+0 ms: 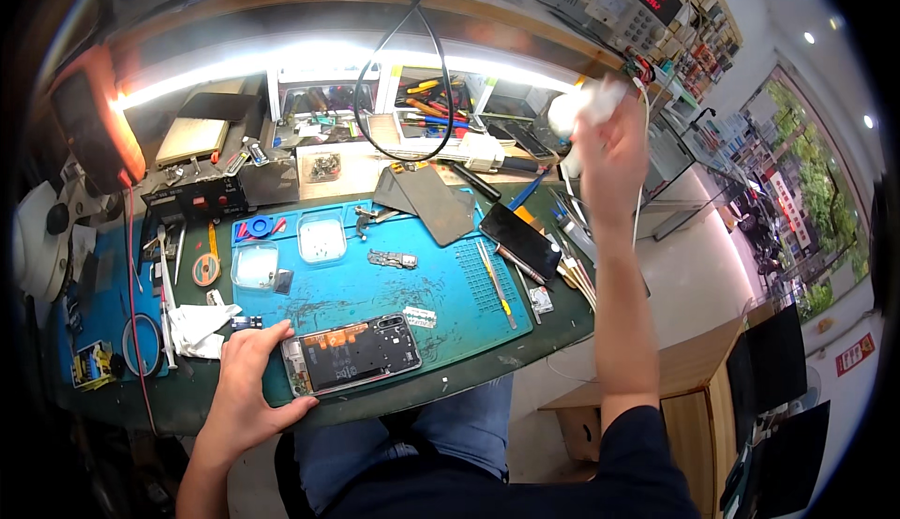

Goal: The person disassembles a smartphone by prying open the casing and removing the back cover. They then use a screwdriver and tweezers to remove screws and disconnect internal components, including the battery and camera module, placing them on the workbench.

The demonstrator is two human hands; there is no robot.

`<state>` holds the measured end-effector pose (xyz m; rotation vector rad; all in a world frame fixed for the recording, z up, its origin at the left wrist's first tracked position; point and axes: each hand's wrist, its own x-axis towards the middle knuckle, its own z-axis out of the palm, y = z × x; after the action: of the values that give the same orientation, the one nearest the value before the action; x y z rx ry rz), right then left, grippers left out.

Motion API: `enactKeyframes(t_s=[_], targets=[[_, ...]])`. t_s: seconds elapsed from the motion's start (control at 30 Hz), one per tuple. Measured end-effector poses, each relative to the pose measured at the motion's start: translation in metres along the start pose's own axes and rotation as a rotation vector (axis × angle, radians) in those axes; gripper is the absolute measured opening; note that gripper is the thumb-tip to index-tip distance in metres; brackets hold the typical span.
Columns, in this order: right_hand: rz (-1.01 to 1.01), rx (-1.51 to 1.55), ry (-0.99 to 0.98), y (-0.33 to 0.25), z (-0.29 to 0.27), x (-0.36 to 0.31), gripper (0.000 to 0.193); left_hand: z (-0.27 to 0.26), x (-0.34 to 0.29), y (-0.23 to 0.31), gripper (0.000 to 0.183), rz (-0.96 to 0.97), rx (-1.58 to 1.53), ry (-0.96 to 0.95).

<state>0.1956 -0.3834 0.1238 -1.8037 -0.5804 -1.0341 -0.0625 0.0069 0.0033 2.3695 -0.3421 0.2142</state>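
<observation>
An opened phone (356, 358), its back cover off and inner parts bare, lies at the front edge of the blue repair mat (441, 313). My left hand (246, 383) straddles the phone's left end, with thumb and forefinger at its corners. Far to the right, my right hand (614, 139) is raised, its fingers closed round a white thing (579, 109) too blurred to name. Above the phone on the mat rest a small circuit board part (392, 259) and a razor blade (420, 317).
Clear plastic boxes (322, 238) stand on the mat's left half. Dark flat panels (433, 208) and a black phone (518, 240) lie at the back and right, near tweezers (497, 285). A black cable (441, 60) hangs in a loop over the bench. White tissue (202, 327) lies left.
</observation>
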Motion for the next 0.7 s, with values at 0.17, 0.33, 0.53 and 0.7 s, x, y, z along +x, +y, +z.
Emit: enactKeyframes(t_s=[0.17, 0.33, 0.53, 0.7], targets=[[-0.107, -0.426, -0.001, -0.008, 0.022, 0.153, 0.078, 0.004, -0.006, -0.010, 0.108, -0.008, -0.037, 0.038], [-0.070, -0.814, -0.079, 0.061, 0.051, 0.198, 0.083, 0.007, -0.016, -0.007, 0.111, -0.044, 0.036, 0.099], [-0.162, -0.556, 0.086, -0.021, 0.046, 0.114, 0.045, 0.004, -0.022, -0.005, 0.112, -0.115, 0.055, 0.154], [-0.045, -0.371, -0.907, -0.075, 0.018, -0.080, 0.009, 0.010, -0.019, -0.007, 0.112, -0.076, 0.103, 0.173]])
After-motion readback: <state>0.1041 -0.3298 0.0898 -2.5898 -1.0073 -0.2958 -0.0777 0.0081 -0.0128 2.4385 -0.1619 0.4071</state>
